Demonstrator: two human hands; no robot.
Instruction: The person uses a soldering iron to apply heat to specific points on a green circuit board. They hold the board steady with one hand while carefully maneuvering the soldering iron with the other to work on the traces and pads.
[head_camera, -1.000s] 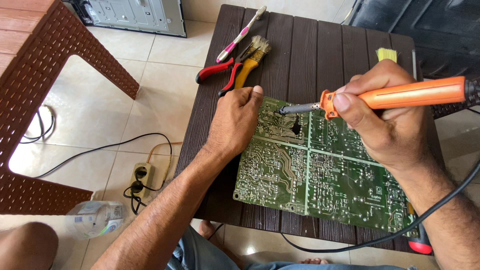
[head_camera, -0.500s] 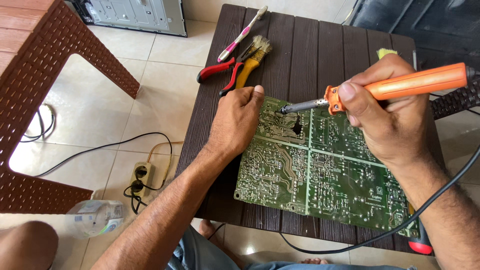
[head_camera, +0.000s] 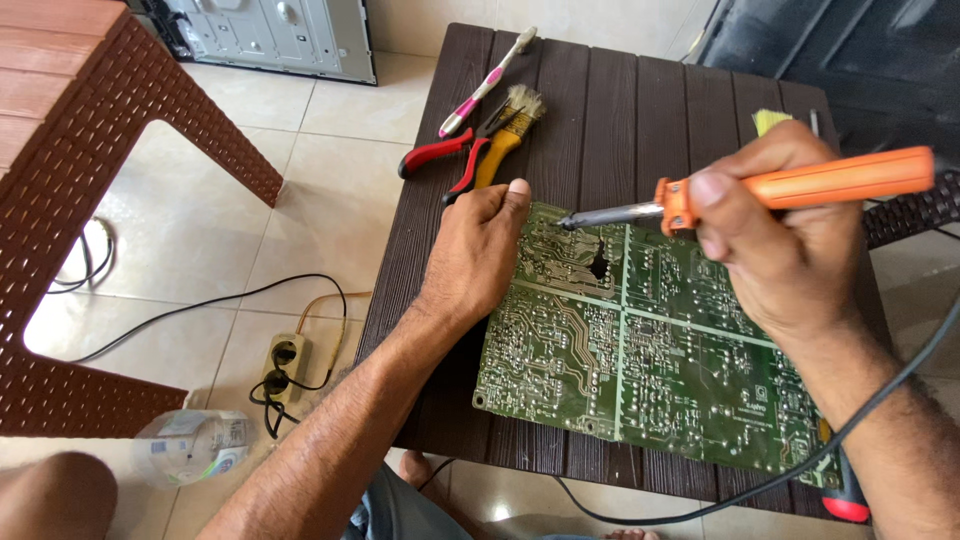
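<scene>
Soldering iron (head_camera: 800, 182) gripped tight in right hand (head_camera: 780, 235), fingers wrapped round the orange handle, thumb pressed up near the collar. Tip (head_camera: 568, 222) hung over the upper left part of green circuit board (head_camera: 650, 370), maybe touching it, maybe just above. Couldn't tell which from this angle. Left hand (head_camera: 475, 255) laid flat, fingers together, pressed on the board's upper left edge, clamped on nothing, thumb quite near that hot tip. Board sat solder side up on dark slatted table (head_camera: 600, 110), lower edge close to the table's near side.

Biggest worry, going by the look of it: a burnt thumb, with the left hand parked so near the tip. Could've bridged neighbouring joints too, with traces packed that tight around the spot. Black cord (head_camera: 880, 400) trailed under the right forearm and past the board's corner, so might've snagged and dragged the iron sideways. Red-handled pliers (head_camera: 440, 155), brush (head_camera: 505, 135) and pink toothbrush (head_camera: 485, 85) left well apart at the far end, no trouble there. Power strip (head_camera: 283, 365) down on the floor tiles with cables looped beside it, easily kicked loose.
</scene>
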